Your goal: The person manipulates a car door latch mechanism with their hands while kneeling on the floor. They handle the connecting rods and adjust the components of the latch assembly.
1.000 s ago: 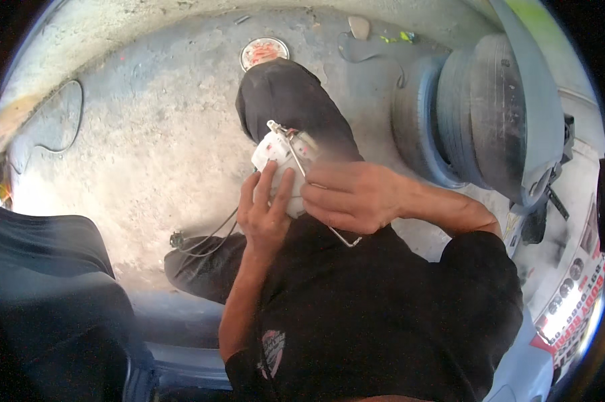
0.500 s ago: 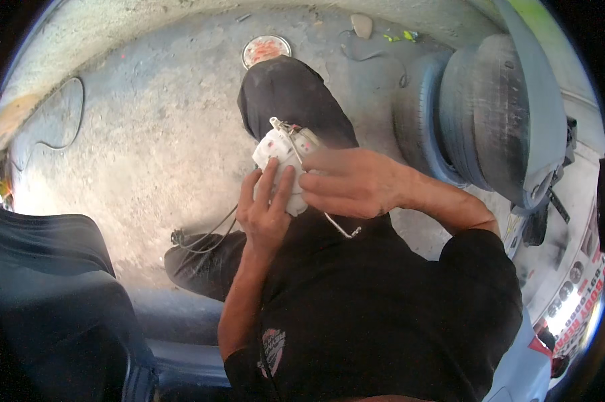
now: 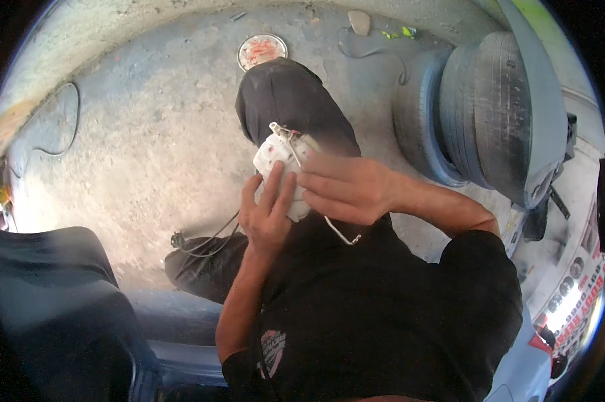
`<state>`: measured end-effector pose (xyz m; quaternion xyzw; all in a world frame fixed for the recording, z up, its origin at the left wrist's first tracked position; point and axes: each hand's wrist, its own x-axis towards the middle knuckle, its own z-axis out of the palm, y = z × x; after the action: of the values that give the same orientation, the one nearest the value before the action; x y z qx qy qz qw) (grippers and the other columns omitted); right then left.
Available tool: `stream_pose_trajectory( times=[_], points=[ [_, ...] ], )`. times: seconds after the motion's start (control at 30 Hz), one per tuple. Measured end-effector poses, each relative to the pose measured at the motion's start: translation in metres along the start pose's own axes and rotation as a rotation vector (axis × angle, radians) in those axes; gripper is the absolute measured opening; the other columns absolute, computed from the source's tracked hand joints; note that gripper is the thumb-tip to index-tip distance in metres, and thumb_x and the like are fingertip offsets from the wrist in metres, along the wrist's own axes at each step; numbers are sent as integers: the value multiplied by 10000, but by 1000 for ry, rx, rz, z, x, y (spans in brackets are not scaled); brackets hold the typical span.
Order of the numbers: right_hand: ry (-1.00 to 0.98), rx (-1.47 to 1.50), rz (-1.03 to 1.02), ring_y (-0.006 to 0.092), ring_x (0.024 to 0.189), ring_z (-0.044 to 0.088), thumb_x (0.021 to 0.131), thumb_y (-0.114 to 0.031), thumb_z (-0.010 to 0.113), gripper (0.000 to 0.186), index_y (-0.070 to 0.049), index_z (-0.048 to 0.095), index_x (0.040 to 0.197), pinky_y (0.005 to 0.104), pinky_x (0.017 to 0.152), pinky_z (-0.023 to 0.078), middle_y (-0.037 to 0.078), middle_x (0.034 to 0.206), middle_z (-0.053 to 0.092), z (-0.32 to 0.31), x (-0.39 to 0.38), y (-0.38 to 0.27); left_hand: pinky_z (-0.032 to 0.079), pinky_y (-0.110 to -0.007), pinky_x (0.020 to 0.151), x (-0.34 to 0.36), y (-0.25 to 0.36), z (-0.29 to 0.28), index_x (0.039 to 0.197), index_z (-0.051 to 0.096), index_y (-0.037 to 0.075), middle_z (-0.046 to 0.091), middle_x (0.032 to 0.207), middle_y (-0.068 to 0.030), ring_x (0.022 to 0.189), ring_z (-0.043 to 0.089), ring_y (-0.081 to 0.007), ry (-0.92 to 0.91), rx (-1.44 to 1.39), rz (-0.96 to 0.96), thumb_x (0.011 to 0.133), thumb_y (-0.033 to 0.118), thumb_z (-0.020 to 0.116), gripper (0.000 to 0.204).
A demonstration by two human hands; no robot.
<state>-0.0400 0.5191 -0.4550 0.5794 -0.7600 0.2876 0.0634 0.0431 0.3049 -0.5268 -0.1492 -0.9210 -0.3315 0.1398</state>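
A whitish plastic mechanism (image 3: 270, 151) with small metal parts at its far end rests above my lap, near my raised knee. My left hand (image 3: 265, 220) holds it from the left, fingers laid over its face. Against its right side, my right hand (image 3: 356, 189) is closed, fingers bent together and the index finger blurred; what they pinch is hidden. A thin rod crosses the mechanism beside those fingertips. Below the right hand, a bent metal rod (image 3: 343, 232) sticks out. A dark cable (image 3: 212, 249) with a dark connector (image 3: 176, 239) hangs to the left of the left hand, over my lower leg.
A round pale lid (image 3: 240, 55) with reddish smears lies beyond my knee. Tyres (image 3: 500, 110) stand at the right beside a bluish panel (image 3: 547, 100). Dark padded furniture (image 3: 41, 288) fills the lower left. A thin cable (image 3: 77, 114) curves across the concrete floor (image 3: 155, 134).
Both hands stay on the mechanism. The right hand's fingers have shifted slightly at its right side, and the whole view has moved a little.
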Motion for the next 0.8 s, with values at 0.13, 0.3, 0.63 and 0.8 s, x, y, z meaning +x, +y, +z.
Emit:
stream_pose_trajectory(
  times=[0.13,0.3,0.63,0.8],
  points=[
    [43,4,3,395,1104,659,721,-122,656,391,87,627,1051,509,995,567,238,1141,642,9,-4,5,579,-448,856,-2,-4,4,1104,782,71,730,1257,-119,982,664,-400,-8,7,18,816,76,695,300],
    [70,39,-14,384,1104,637,720,-129,649,375,82,624,1029,495,998,559,208,1071,626,13,0,12,564,-447,907,0,-2,2,1160,760,46,716,1301,-118,1040,665,-387,-26,-4,18,838,128,752,333],
    [73,81,13,386,1071,635,739,-146,647,355,81,623,1010,508,992,547,218,1059,618,-4,5,6,540,-450,963,-1,2,-1,1164,755,42,696,1347,-114,1107,646,-378,-69,-10,-38,834,116,763,338],
    [13,60,-12,362,1005,629,706,-159,643,342,65,625,964,509,985,541,200,1007,608,-5,6,5,561,-466,900,-3,-1,2,1153,762,59,719,1292,-115,1032,648,-406,-32,-5,-4,820,110,727,339]
  ],
)
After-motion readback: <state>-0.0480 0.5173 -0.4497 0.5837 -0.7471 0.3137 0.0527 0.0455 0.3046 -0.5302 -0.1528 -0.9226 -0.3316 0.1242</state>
